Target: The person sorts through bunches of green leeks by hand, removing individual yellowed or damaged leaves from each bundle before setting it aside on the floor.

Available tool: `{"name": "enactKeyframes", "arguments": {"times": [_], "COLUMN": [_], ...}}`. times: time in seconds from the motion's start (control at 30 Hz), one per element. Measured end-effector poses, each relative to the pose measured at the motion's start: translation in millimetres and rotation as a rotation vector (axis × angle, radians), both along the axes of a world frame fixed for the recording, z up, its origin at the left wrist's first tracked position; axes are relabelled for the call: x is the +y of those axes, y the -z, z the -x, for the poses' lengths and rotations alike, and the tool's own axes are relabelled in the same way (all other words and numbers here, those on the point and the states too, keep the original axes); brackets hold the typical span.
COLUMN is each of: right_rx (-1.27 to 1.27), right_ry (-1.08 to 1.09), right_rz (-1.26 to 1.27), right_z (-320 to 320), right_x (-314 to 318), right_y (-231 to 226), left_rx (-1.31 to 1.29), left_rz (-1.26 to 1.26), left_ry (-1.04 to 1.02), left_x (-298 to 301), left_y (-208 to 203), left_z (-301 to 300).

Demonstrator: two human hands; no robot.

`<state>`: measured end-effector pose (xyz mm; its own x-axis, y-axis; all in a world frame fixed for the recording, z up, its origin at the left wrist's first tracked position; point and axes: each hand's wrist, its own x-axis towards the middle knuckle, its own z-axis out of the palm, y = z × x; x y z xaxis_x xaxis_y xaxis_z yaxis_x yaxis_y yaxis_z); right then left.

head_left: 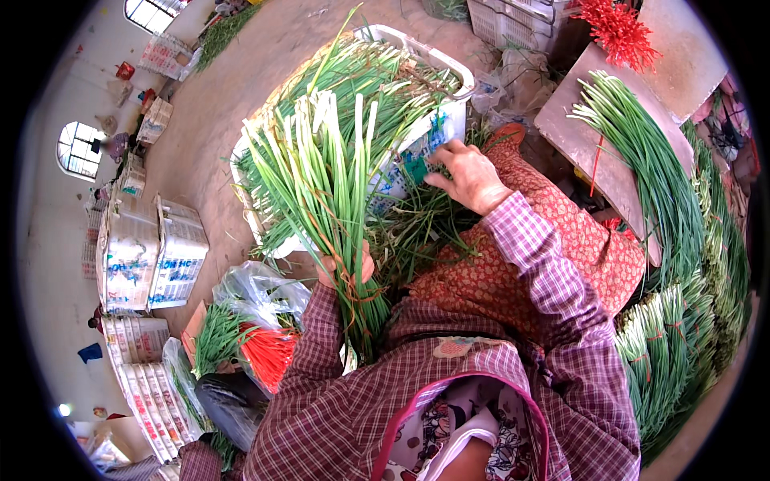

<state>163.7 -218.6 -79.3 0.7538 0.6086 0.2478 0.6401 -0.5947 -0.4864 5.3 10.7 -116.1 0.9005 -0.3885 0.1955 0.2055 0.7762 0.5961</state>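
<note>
My left hand (362, 264) is closed round a thick bunch of garlic chives (333, 172), pale ends pointing up and away, dark green leaves hanging down by my lap. A few brown, withered strands cling to the bunch. Just right of it, my right hand (472, 178) is raised with fingers curled. A small dark-green piece (415, 170) shows at its fingertips; I cannot make out what it is or whether it is gripped. Behind both hands stands a white plastic crate (437, 58) heaped with loose garlic chives (401, 76).
A tied bundle of chives (642, 144) lies on a board (561, 108) at the right, near red ties (618, 32). Several stacked bundles (666, 345) fill the lower right. More red ties (273, 357) and a clear plastic bag (261, 293) sit left, by white crates (152, 256).
</note>
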Motion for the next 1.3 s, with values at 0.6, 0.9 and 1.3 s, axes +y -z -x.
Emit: {"name": "enactKeyframes", "arguments": {"times": [0.6,0.9,1.3], "right_rx": [0.254,0.663,0.382], "right_ry": [-0.309,-0.204,0.136], "right_rz": [0.458,-1.029,-1.524], "right_z": [52,15,-40], "right_x": [5,56,-41], "right_y": [-6,-66,-112], "left_rx": [0.089,0.173,0.293], "left_rz": [-0.163,-0.158,-0.199], "left_ry": [-0.088,-0.029,-0.314], "left_x": [21,31,7], "left_y": [1,28,-4], "left_z": [7,7,9]}}
